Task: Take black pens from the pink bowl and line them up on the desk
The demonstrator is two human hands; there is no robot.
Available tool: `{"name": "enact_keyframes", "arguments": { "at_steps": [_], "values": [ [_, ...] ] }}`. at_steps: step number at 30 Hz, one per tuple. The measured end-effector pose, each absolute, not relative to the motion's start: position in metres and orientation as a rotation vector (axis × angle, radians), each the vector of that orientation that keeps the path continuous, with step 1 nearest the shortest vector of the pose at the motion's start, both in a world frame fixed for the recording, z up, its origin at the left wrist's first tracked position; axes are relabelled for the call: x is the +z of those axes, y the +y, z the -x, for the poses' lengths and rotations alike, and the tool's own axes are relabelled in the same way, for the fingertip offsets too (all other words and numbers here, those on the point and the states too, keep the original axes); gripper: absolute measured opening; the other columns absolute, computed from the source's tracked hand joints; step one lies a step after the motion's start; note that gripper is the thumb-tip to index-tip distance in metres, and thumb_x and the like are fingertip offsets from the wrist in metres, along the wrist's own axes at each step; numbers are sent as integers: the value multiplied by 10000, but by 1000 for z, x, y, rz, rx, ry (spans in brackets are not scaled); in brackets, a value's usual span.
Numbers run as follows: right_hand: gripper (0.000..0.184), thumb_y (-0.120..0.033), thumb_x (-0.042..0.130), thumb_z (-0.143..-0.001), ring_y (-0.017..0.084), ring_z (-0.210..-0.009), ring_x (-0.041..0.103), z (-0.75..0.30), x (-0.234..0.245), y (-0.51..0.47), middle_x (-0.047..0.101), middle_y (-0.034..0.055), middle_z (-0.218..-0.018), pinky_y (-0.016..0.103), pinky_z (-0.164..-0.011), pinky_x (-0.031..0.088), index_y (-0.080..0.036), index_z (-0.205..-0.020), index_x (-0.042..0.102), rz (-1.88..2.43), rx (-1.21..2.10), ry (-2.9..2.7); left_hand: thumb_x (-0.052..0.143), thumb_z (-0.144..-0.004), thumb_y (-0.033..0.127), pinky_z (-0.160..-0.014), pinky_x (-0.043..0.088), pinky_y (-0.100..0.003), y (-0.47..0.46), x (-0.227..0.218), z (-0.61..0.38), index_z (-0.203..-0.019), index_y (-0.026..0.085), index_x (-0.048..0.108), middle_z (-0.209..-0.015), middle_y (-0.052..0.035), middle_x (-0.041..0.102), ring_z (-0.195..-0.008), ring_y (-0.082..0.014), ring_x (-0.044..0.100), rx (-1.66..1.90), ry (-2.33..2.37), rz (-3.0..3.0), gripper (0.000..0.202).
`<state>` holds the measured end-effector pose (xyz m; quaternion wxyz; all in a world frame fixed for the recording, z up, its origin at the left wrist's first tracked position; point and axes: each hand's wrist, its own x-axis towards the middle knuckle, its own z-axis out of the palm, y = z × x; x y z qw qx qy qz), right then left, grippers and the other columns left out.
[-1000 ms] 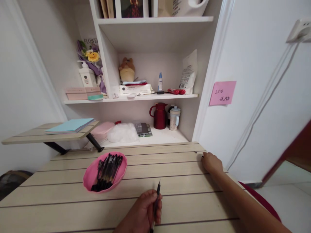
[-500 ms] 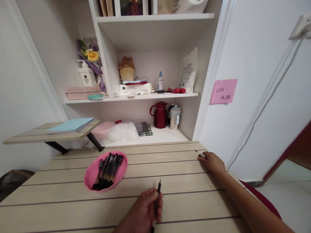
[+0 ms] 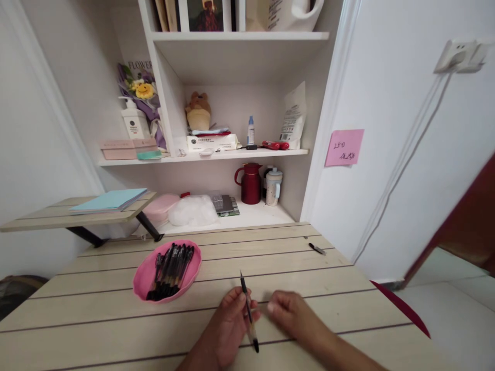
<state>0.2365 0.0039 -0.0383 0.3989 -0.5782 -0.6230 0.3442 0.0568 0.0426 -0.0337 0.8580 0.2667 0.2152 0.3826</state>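
Observation:
My left hand (image 3: pixel 232 327) is closed round a slim black-and-clear pen (image 3: pixel 249 310) and holds it slanted, bare tip up and away, black end down toward me. Beside it on the right is my right hand (image 3: pixel 292 314), fingers curled in and slightly blurred, with nothing showing in them; it does not touch the pen. A black pen cap (image 3: pixel 317 249) lies by itself near the table's right edge. On the left stands a pink scalloped bowl (image 3: pixel 139 278) with several black pens (image 3: pixel 172 270) bunched in it.
The slatted wooden table (image 3: pixel 96 330) meets a white shelf unit (image 3: pixel 232 36). A small raised stand (image 3: pixel 34 219) with blue paper (image 3: pixel 110 200) is at left. A red jug (image 3: pixel 251 184), a cup (image 3: pixel 273 188) and a white fluffy bundle (image 3: pixel 193 210) sit at the back.
My right hand has left the pen cap at the table's right edge and come back beside my left hand. The pen now leans the other way, tip to the left.

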Motion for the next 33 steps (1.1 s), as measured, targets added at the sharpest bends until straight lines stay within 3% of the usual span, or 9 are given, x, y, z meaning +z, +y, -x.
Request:
{"name": "enact_keyframes", "arguments": {
  "at_steps": [2, 7, 11, 17, 25, 33],
  "values": [
    [245, -357, 590, -693, 88, -546, 416, -203, -42, -11, 480, -42, -575, 199, -508, 319, -184, -596, 445, 1296, 1055, -1553, 671, -691, 241, -748, 393, -298, 42, -37, -57, -801, 160, 596, -749, -28, 594, -717, -134, 560, 795, 441, -599, 155],
    [163, -237, 537, -692, 90, -554, 418, -187, -44, -18, 471, -42, -569, 198, -525, 328, -188, -580, 428, 1317, 999, -1477, 656, -707, 273, -765, 382, -306, 42, -39, -57, -911, 170, 600, -783, -47, 602, -751, -146, 559, 802, 449, -642, 236],
    [132, -235, 451, -750, 124, -594, 485, -233, -37, 2, 546, -9, -604, 220, -561, 353, -180, -647, 514, 1591, 619, -1560, 641, -716, 326, -833, 368, -351, 43, -37, -57, -1027, 164, 583, -914, -92, 604, -859, -181, 559, 783, 500, -659, 355],
    [241, -250, 382, -838, 191, -779, 594, -341, -36, 37, 629, 87, -824, 258, -648, 378, -175, -751, 594, 2359, -56, -1578, 657, -700, 299, -842, 366, -354, 43, -35, -55, -967, 145, 614, -879, -90, 609, -823, -169, 567, 739, 539, -667, 311],
    [260, -161, 354, -846, 197, -775, 613, -385, -53, 50, 606, 148, -892, 274, -656, 396, -115, -811, 608, 2498, -140, -1532, 664, -690, 259, -822, 374, -337, 41, -32, -55, -913, 147, 626, -832, -75, 619, -781, -154, 571, 731, 537, -648, 253],
    [220, -203, 345, -869, 219, -813, 606, -393, -62, 62, 594, 146, -933, 285, -628, 378, -108, -949, 527, 2525, -199, -1529, 653, -701, 245, -815, 379, -331, 42, -33, -55, -915, 146, 620, -833, -75, 615, -786, -154, 573, 724, 528, -649, 238]
  ]
}}
